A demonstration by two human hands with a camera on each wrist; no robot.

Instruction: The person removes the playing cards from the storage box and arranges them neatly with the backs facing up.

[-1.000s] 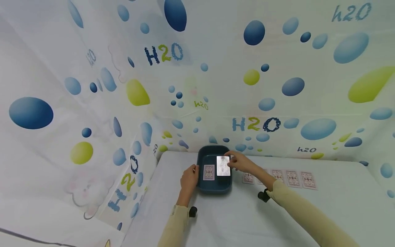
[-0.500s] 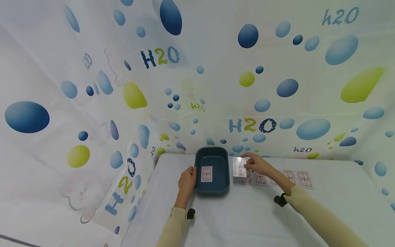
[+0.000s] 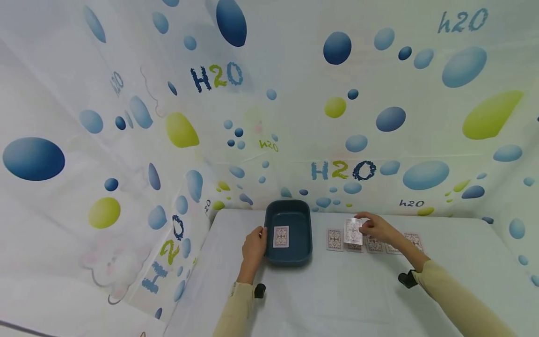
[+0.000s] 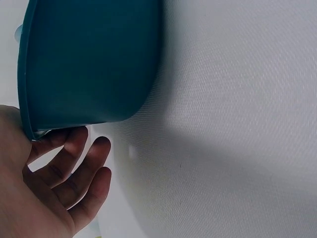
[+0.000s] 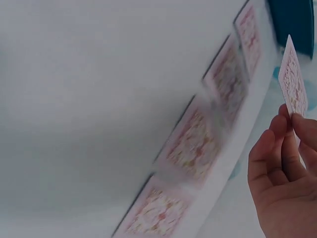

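Observation:
My right hand [image 3: 379, 229] pinches a playing card [image 3: 353, 231] by its right edge, raised over the row of cards. In the right wrist view the card [image 5: 293, 82] stands up between thumb and fingertips, patterned back showing. My left hand [image 3: 254, 246] holds the left rim of a dark blue-green tray [image 3: 288, 259]. The left wrist view shows its fingers [image 4: 79, 183] curled beside the tray wall [image 4: 94, 59]. One playing card [image 3: 280, 237] lies back up inside the tray, towards its left side.
Right of the tray, several playing cards lie back up in a row; the leftmost card [image 3: 334, 239] is nearest the tray. They rest on a white-covered table [image 3: 337, 290]. A patterned curtain [image 3: 294, 117] rises behind the table's far edge.
My right hand has carried the pinched card from over the tray rightward to above the second card in the row. My left hand stays on the tray rim. The view has shifted slightly.

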